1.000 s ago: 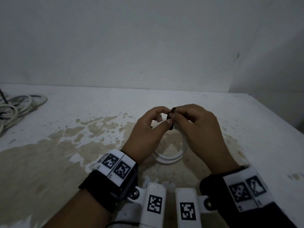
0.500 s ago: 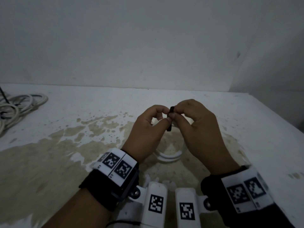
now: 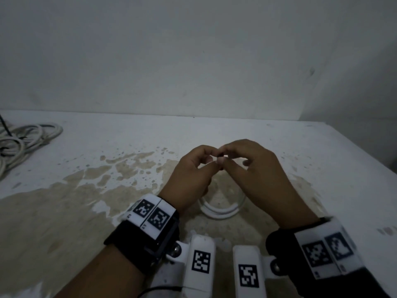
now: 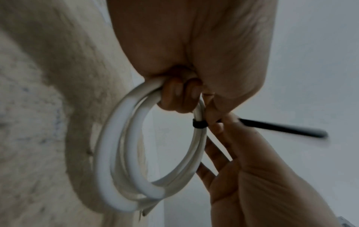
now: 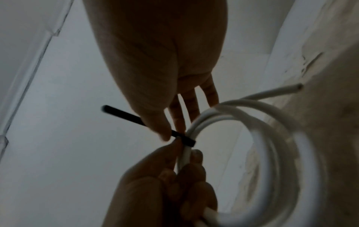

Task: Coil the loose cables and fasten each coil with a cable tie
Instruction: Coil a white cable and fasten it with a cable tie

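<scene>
A white cable coil (image 3: 221, 212) hangs upright above the stained table, most of it hidden behind both hands. My left hand (image 3: 211, 166) grips the top of the coil (image 4: 108, 153), with fingers (image 4: 180, 95) curled round its strands. A black cable tie (image 4: 199, 123) is wrapped tightly round the strands just beside that grip. My right hand (image 3: 234, 155) pinches the tie (image 5: 186, 139) at the coil between thumb and forefinger, its other fingers spread. The tie's tail (image 5: 124, 113) sticks out past the thumb. One cut cable end (image 5: 297, 87) pokes out of the coil.
A pile of loose off-white cables (image 3: 21, 138) lies at the table's far left edge. The white table (image 3: 64, 211) has a large brown stain under my hands. A wall stands close behind, and the table's right edge (image 3: 354, 151) runs diagonally.
Both hands have risen slightly with the coil. The black tie end that showed between the fingertips in the head view is now hidden, and the right hand's outer fingers have spread.
</scene>
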Motion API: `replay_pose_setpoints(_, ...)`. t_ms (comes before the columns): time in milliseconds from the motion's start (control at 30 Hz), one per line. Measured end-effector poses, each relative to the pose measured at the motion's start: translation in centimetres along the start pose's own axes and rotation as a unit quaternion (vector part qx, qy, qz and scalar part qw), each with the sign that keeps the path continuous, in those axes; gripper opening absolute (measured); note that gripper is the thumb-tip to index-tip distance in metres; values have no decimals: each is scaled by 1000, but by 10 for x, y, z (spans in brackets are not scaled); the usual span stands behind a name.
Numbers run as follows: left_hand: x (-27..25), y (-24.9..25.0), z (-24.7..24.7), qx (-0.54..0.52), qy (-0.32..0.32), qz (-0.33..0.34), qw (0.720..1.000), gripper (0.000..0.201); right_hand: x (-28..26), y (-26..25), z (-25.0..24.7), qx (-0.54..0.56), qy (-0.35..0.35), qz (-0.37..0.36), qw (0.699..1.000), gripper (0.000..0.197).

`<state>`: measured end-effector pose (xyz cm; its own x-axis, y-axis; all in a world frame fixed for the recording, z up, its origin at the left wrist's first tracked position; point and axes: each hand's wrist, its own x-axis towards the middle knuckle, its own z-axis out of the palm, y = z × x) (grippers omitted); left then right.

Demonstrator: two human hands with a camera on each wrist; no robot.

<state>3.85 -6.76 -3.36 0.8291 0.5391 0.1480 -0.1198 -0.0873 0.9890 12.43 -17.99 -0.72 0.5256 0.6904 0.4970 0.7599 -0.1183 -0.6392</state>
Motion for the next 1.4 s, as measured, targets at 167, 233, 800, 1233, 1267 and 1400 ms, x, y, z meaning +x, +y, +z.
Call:
replay_pose_setpoints(167, -2, 4, 1, 21, -16, 12, 1000, 7, 3, 11, 0, -35, 84, -60, 994, 13)
replay_pose_setpoints(233, -1, 1, 0, 82, -2, 37, 996, 8, 3, 11, 2, -48, 81, -85, 992, 14)
replay_pose_setpoints(800, 0, -7, 5, 179, 1, 106, 978, 8, 4, 4, 0, -42, 78, -79, 993, 14)
replay_pose_setpoints(1233, 8, 13, -15, -210, 200, -9, 957, 18, -2, -7, 22, 245, 20, 224, 943, 12)
replay_pose_setpoints(1267, 6, 13, -19, -185, 196, -16, 963, 18, 0, -6, 21, 234, 26, 214, 948, 15)
replay_pose_setpoints(1400, -8, 14, -48, -73, 147, -69, 984, 19, 9, -4, 15, 185, -8, 196, 963, 24)
